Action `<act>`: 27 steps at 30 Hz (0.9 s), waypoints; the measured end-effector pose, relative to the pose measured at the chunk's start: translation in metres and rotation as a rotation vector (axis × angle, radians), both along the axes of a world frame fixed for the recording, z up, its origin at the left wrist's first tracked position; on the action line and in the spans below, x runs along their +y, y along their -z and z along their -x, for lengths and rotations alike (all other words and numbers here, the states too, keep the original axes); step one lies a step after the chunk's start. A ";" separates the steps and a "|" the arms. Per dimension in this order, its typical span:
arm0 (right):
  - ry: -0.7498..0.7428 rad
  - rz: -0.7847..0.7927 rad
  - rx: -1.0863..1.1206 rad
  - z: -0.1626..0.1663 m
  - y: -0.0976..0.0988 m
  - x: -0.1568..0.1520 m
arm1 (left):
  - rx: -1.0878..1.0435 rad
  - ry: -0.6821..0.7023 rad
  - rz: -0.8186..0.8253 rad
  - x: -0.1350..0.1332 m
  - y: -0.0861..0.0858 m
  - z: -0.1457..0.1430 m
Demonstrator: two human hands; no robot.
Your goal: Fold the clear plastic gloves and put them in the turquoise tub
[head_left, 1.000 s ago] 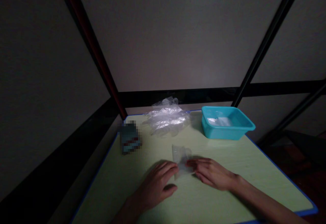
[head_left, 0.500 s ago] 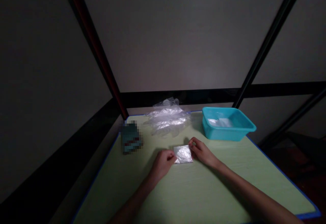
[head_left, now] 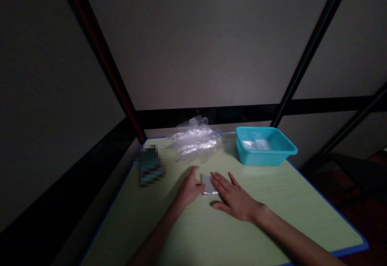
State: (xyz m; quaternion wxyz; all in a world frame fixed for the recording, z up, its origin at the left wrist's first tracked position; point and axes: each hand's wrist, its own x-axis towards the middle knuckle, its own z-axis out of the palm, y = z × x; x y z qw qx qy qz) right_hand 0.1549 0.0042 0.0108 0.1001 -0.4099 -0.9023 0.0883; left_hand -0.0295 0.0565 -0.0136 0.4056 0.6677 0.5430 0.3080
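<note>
Pale wall panels with dark strips are standing behind a light green desk edged in blue, and the room is looking dim. From the head view, a crinkled pile of clear plastic gloves is lying at the far edge, a turquoise box with some flat plastic inside is sitting to its right, and a pixelated item, too blurred to name, is resting near the left edge.

Nearer the person, a small folded piece of clear plastic is lying flat on the desk between the two hands. The right hand is resting with its fingers straight and loose, their tips covering the piece's right part and gripping nothing. The left hand is spreading its thumb and forefinger apart, the thumb touching the left edge; its other fingers are mostly hiding.

The step in hand is seemingly pressing the fold flat. Judging from this, the next move is calling for gentle, even pressure, with the left thumb steadying the edge so the thin plastic is not springing open.
</note>
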 end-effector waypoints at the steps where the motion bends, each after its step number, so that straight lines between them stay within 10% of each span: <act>1: -0.005 0.002 -0.012 -0.001 0.001 0.001 | 0.007 -0.007 -0.007 -0.001 -0.001 0.000; 7: -0.004 -0.031 0.003 -0.004 -0.007 0.004 | 0.085 -0.092 -0.202 -0.025 -0.019 0.004; 12: -0.028 -0.029 -0.027 0.000 -0.004 0.002 | 0.598 0.313 -0.623 -0.046 -0.029 0.000; 27: -0.026 -0.059 -0.020 0.000 0.009 0.000 | 0.814 0.402 -0.633 -0.047 -0.016 0.002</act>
